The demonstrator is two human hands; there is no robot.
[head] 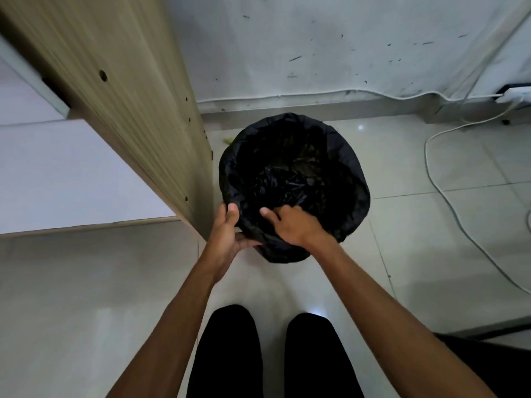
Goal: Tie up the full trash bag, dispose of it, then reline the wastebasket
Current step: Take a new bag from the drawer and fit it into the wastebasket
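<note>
A crinkled black trash bag [293, 168] is lining the wastebasket; the left hand [227, 234] and right hand [290, 222] are both gripping its near rim.

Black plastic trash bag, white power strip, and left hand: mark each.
Black plastic trash bag [355, 179], head view, folded-over right rim.
White power strip [515, 96], head view, its top face.
Left hand [230, 234], head view, back of hand.

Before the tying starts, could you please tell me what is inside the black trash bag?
Inside the trash bag only dark crumpled plastic shows, and the right hand reaches in. The contents are too dark to identify.
</note>
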